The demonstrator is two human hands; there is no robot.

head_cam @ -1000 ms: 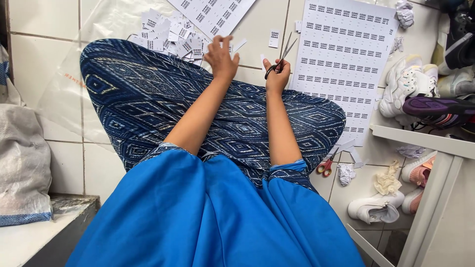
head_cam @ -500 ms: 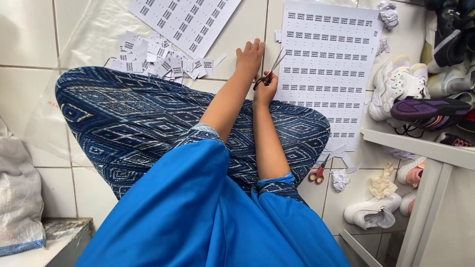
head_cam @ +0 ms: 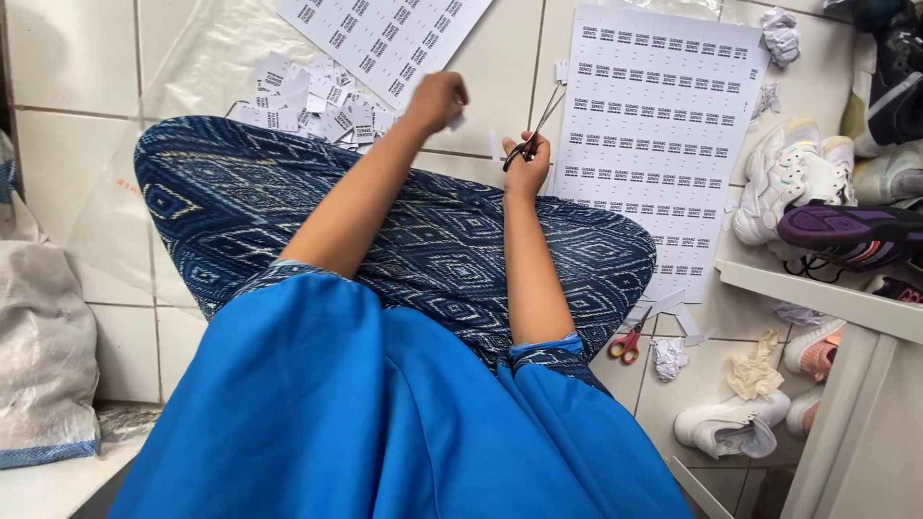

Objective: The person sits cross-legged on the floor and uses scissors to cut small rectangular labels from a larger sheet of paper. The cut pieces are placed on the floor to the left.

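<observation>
My right hand [head_cam: 526, 165] grips a pair of dark-handled scissors [head_cam: 536, 125], blades pointing up and slightly apart, beside a large white printed label sheet [head_cam: 663, 144] on the tiled floor. My left hand [head_cam: 437, 98] is closed on a small cut paper label [head_cam: 458, 121], raised over the floor near a pile of cut labels [head_cam: 317, 106]. A second printed sheet [head_cam: 385, 34] lies at the top. My blue patterned lap [head_cam: 404, 240] fills the middle.
Red-handled scissors [head_cam: 627, 344] lie on the floor by my right knee with paper scraps. White and purple shoes [head_cam: 817, 207] crowd a white shelf [head_cam: 827, 298] on the right. A grey sack [head_cam: 43, 356] stands at the left. Crumpled paper [head_cam: 781, 34] sits at top right.
My left hand has moved left, away from the scissors, carrying a cut label toward the pile. The right hand with the scissors stays by the sheet. The view has shifted slightly.
</observation>
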